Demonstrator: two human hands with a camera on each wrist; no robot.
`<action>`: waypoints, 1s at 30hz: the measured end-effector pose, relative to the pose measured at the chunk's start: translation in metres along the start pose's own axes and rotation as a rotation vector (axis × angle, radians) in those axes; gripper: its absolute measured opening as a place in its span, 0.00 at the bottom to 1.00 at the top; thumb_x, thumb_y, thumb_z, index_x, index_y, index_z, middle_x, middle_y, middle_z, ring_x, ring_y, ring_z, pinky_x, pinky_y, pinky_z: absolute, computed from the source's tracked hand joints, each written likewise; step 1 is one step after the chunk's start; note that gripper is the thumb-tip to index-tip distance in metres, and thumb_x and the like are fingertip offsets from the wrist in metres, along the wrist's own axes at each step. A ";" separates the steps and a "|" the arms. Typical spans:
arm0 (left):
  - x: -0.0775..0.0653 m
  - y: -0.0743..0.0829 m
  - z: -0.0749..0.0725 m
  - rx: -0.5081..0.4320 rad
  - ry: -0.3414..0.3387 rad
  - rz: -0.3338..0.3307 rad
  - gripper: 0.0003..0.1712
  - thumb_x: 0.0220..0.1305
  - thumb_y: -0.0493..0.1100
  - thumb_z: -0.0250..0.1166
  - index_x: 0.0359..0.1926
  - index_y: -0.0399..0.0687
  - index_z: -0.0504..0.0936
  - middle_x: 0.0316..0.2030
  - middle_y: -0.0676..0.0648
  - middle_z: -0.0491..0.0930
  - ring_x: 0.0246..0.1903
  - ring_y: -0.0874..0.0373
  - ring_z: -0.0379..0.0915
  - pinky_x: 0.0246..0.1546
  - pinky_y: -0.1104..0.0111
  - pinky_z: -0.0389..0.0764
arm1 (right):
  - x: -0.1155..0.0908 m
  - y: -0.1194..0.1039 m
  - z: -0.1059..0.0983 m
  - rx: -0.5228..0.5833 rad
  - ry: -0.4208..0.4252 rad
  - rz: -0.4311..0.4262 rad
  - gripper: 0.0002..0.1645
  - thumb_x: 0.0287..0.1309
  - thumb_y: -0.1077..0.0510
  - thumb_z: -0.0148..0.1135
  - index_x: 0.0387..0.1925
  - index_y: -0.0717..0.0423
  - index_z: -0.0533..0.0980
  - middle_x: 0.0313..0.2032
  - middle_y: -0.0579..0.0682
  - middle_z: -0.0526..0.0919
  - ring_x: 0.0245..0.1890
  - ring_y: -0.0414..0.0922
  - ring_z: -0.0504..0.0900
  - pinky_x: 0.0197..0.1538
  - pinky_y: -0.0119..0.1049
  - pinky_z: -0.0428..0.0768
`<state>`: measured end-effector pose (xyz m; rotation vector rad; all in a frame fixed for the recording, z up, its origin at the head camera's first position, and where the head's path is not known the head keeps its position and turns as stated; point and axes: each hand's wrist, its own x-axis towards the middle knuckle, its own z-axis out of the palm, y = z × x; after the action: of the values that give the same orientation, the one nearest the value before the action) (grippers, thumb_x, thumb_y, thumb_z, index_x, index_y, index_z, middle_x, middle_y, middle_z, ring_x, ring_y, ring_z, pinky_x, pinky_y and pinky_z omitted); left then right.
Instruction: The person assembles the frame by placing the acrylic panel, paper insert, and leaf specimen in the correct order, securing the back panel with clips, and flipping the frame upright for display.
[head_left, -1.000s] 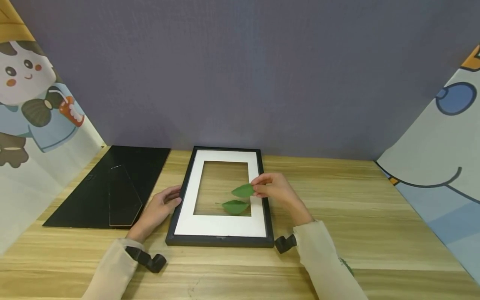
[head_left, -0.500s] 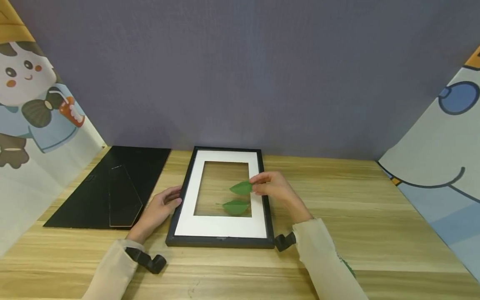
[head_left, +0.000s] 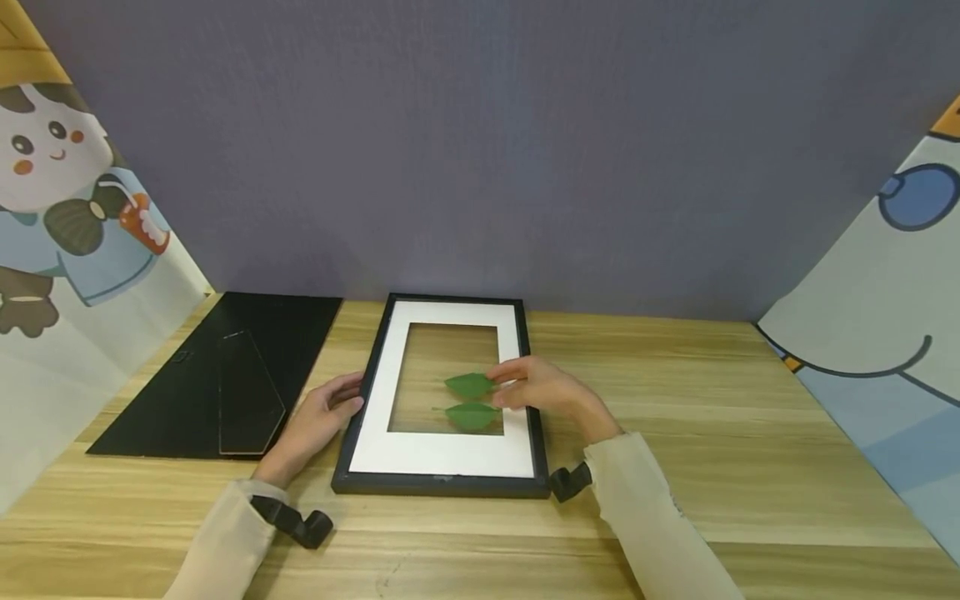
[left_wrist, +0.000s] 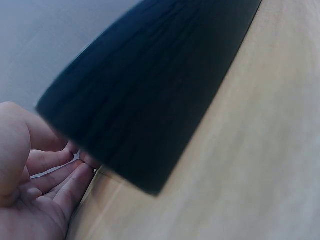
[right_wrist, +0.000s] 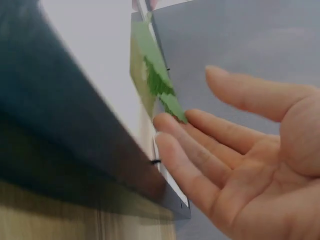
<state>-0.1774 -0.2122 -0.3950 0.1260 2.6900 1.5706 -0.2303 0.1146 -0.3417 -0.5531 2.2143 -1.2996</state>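
Note:
A black picture frame [head_left: 442, 483] with a white mat [head_left: 442, 454] lies flat on the table. In the mat's window are two green leaves, an upper leaf [head_left: 467, 385] and a lower leaf [head_left: 469, 417], one above the other. My right hand [head_left: 543, 387] reaches over the frame's right side, fingertips at the upper leaf's right end. In the right wrist view its thumb [right_wrist: 250, 95] stands well apart from the fingers, which touch a leaf [right_wrist: 172, 107]. My left hand [head_left: 318, 421] rests its fingertips against the frame's left side, seen also in the left wrist view.
Left of the frame lies a black backing board [head_left: 187, 375] with a fold-out stand [head_left: 247, 400]. A grey wall panel [head_left: 487, 150] rises behind the wooden table [head_left: 675, 400]. Printed cartoon panels stand at both sides.
The upper leaf, pinched in my right hand before, has come down and left and lies just above the lower leaf. My right thumb and fingers have parted. The left hand has stayed put.

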 end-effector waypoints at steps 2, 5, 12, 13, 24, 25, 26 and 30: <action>0.000 0.000 0.000 0.009 0.005 0.004 0.27 0.69 0.36 0.53 0.67 0.32 0.62 0.62 0.30 0.68 0.63 0.37 0.64 0.63 0.49 0.67 | -0.001 -0.001 0.001 -0.005 -0.020 -0.007 0.31 0.59 0.66 0.60 0.63 0.71 0.65 0.59 0.67 0.72 0.51 0.52 0.80 0.54 0.41 0.80; 0.000 0.000 0.000 0.009 0.007 0.000 0.27 0.69 0.36 0.53 0.67 0.32 0.62 0.62 0.30 0.68 0.63 0.37 0.64 0.63 0.49 0.67 | -0.002 -0.003 0.001 0.004 -0.034 -0.015 0.33 0.60 0.66 0.59 0.65 0.73 0.61 0.63 0.69 0.68 0.58 0.58 0.76 0.61 0.46 0.76; -0.001 0.000 0.000 0.016 0.015 0.010 0.27 0.69 0.36 0.53 0.67 0.32 0.63 0.61 0.30 0.69 0.62 0.37 0.65 0.63 0.49 0.68 | -0.001 -0.003 0.001 0.007 -0.069 -0.040 0.39 0.60 0.67 0.59 0.69 0.71 0.54 0.69 0.67 0.57 0.66 0.61 0.64 0.66 0.52 0.68; -0.001 0.000 0.000 0.014 0.015 0.011 0.27 0.69 0.36 0.53 0.67 0.32 0.63 0.61 0.30 0.69 0.62 0.37 0.65 0.63 0.49 0.68 | -0.001 -0.003 0.000 0.006 -0.072 -0.040 0.39 0.60 0.67 0.59 0.69 0.71 0.54 0.70 0.66 0.56 0.67 0.61 0.63 0.67 0.52 0.66; -0.001 0.002 -0.001 0.012 0.008 0.016 0.27 0.69 0.36 0.53 0.67 0.31 0.62 0.62 0.30 0.68 0.62 0.37 0.64 0.63 0.48 0.67 | -0.012 -0.004 -0.010 -0.054 -0.064 -0.037 0.36 0.62 0.65 0.57 0.68 0.68 0.57 0.69 0.65 0.57 0.68 0.64 0.59 0.65 0.53 0.69; -0.001 0.002 -0.001 0.009 0.006 0.012 0.27 0.69 0.36 0.53 0.67 0.31 0.62 0.62 0.30 0.68 0.63 0.37 0.64 0.63 0.48 0.67 | -0.013 -0.004 -0.011 -0.075 -0.064 -0.040 0.35 0.62 0.64 0.57 0.68 0.68 0.58 0.69 0.66 0.58 0.67 0.64 0.61 0.64 0.53 0.71; -0.002 0.002 -0.001 0.010 0.004 0.012 0.27 0.69 0.36 0.52 0.67 0.31 0.62 0.62 0.30 0.67 0.63 0.37 0.64 0.63 0.48 0.67 | -0.015 -0.005 -0.012 -0.086 -0.060 -0.040 0.34 0.62 0.64 0.57 0.67 0.69 0.59 0.68 0.67 0.58 0.66 0.64 0.63 0.63 0.52 0.72; -0.002 0.002 0.000 0.010 -0.003 0.014 0.27 0.69 0.36 0.52 0.67 0.31 0.62 0.63 0.29 0.67 0.63 0.36 0.64 0.63 0.48 0.67 | -0.024 -0.006 -0.016 -0.129 -0.042 -0.030 0.31 0.62 0.63 0.58 0.64 0.69 0.62 0.65 0.67 0.63 0.62 0.63 0.68 0.59 0.49 0.76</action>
<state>-0.1755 -0.2117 -0.3929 0.1481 2.7011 1.5591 -0.2206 0.1368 -0.3239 -0.6582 2.2745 -1.1541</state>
